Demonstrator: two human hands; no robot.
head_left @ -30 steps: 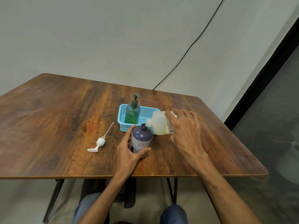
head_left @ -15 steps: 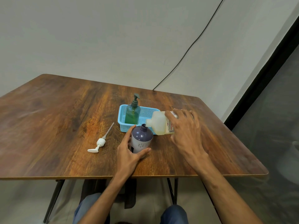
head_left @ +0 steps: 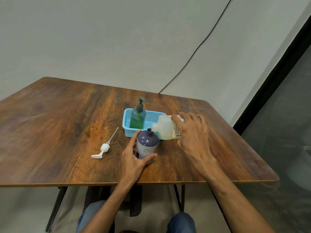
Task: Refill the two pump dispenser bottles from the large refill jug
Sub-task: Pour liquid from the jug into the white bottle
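A purple dispenser bottle (head_left: 147,143) stands upright near the table's front, its neck uncapped, with my left hand (head_left: 134,159) wrapped around its lower body. My right hand (head_left: 193,133) holds the translucent refill jug (head_left: 164,127) tipped on its side, its spout just over the purple bottle's neck. Yellowish liquid lies in the jug's lower side. A white pump head (head_left: 104,147) with its long tube lies flat on the table to the left. The green pump bottle (head_left: 138,117), pump fitted, stands in the blue basket (head_left: 126,118).
The wooden table (head_left: 58,128) ends close in front of me and at the right, where a dark glass panel (head_left: 286,115) stands. A black cable (head_left: 193,54) runs down the wall behind the table. My knees show under the front edge.
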